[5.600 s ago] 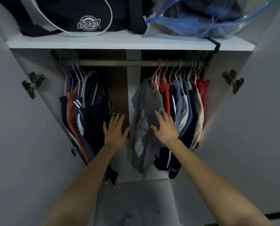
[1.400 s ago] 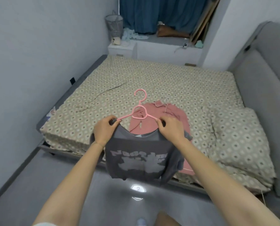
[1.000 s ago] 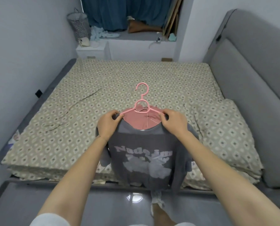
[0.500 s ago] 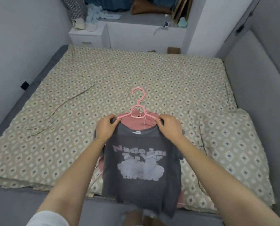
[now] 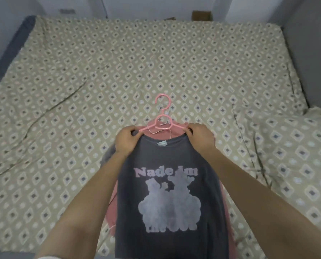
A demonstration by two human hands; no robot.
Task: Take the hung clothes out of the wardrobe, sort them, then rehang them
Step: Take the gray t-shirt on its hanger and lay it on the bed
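Grey T-shirt [image 5: 167, 193] on pink hanger [image 5: 162, 116]: over the pink garment [image 5: 159, 132] on the bed [image 5: 81, 71], long axis near-far, hook pointing far. Left hand [image 5: 127, 140] pinches the left shoulder, right hand [image 5: 200, 136] the right shoulder, both equally far.

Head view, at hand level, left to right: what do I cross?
Bedspread → left hand → pink hanger → right hand → patterned pillow.

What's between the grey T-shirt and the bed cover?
A pink garment lies under the grey T-shirt on the bed cover; the head view shows it at the collar and sides.
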